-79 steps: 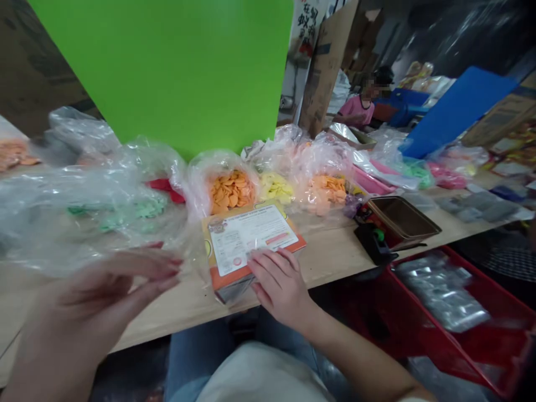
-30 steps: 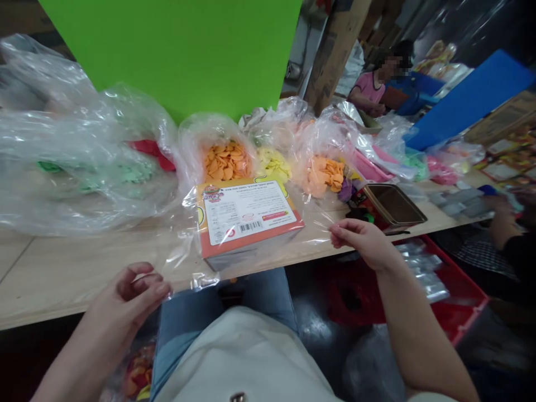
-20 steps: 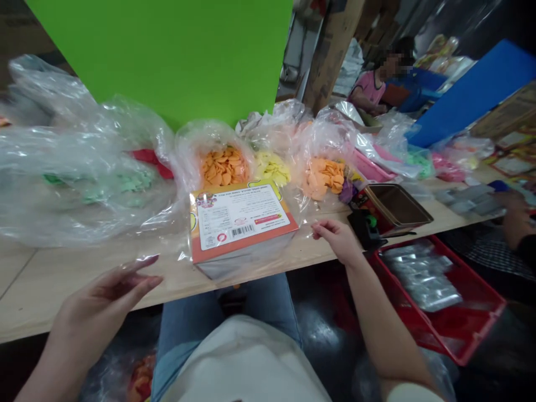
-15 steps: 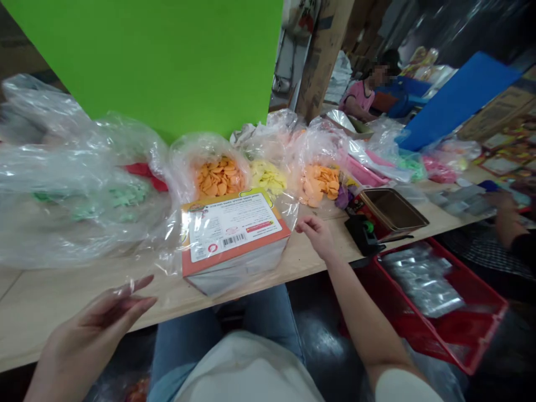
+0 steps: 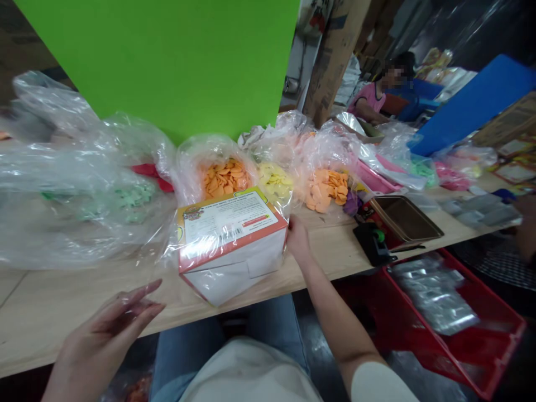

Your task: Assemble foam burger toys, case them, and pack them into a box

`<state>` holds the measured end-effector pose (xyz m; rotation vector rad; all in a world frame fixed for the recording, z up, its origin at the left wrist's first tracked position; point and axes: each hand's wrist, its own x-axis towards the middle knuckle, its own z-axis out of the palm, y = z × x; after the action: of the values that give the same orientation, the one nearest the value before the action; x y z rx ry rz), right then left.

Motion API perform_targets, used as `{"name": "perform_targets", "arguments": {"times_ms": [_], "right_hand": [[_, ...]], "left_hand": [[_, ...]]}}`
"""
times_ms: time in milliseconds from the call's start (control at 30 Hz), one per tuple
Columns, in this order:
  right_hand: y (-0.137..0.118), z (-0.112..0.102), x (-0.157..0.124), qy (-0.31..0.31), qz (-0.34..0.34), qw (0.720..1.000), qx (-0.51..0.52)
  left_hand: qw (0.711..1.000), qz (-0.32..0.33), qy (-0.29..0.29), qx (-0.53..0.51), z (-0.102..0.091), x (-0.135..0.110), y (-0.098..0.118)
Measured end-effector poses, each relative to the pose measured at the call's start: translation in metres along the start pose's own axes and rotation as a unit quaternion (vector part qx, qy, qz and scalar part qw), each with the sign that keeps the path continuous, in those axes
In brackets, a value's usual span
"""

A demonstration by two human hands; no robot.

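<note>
Our left hand point(image 5: 109, 329) hangs open over the near edge of the wooden table point(image 5: 50, 290), holding nothing. Our right hand point(image 5: 298, 240) is partly curled, its fingers point(image 5: 293, 226) against the right corner of the orange-edged box point(image 5: 228, 234); we cannot tell whether they grip it. The box sits angled on the table in clear plastic wrap point(image 5: 171, 245), just nearer than a bag of orange flakes point(image 5: 224, 178).

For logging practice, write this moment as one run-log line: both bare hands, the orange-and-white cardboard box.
left hand: open, empty, over pale wooden table edge | right hand: at corner of orange-and-white cardboard box, wrapped in clear plastic film
</note>
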<state>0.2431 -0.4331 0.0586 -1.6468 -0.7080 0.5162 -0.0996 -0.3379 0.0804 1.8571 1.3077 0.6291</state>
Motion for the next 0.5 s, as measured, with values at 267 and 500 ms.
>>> {"name": "perform_targets", "arguments": {"times_ms": [267,500], "right_hand": [[-0.072,-0.008,-0.02,-0.046,-0.011,0.983,-0.179],[-0.062,-0.007,-0.026,-0.104,0.018,0.984,-0.146]], "left_hand": [[0.998,0.051,-0.018,-0.041,0.005,-0.012,0.014],[0.994,-0.014,-0.012,-0.103,-0.01,0.004,-0.004]]}}
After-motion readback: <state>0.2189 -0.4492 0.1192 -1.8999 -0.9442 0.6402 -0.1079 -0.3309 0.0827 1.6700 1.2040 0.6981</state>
